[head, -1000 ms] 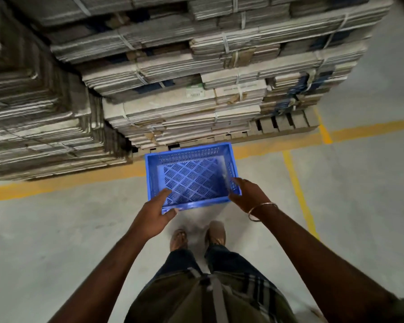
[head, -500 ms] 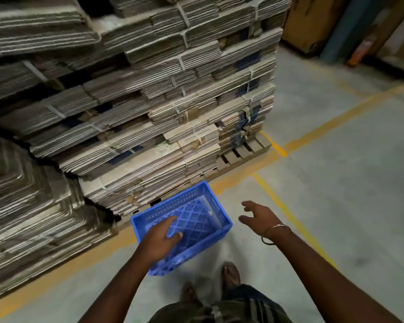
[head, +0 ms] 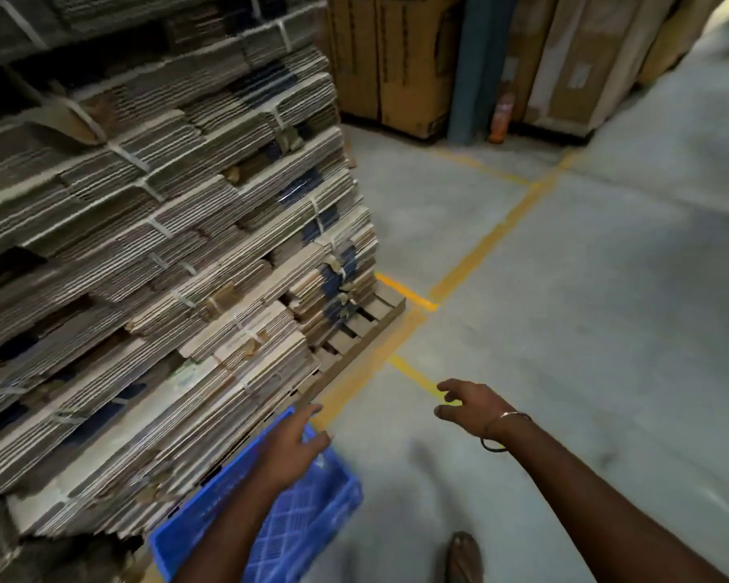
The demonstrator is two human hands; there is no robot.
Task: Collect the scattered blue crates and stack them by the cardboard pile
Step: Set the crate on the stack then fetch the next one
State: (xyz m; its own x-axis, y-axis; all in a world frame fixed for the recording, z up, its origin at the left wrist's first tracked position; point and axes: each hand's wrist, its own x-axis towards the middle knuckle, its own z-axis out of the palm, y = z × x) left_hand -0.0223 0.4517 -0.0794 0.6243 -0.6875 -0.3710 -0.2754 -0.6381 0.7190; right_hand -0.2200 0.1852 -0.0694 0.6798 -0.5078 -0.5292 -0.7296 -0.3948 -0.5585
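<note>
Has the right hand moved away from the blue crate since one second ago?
Yes. The right hand gripped the blue crate's rim then; now it hangs open over the floor, apart from it, by the yellow line.

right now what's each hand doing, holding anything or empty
Left hand: open, fingers spread over the blue crate, not gripping it.
Right hand: open and empty, held above the floor, clear of the crate.

The blue crate (head: 312, 515) I see is an open plastic box with lattice walls and a lattice bottom, empty, sitting upright on the floor. It lies just beside the cardboard pile (head: 165, 254), at the foot of its near face; that pile is strapped bundles of flattened sheets stacked high.
</note>
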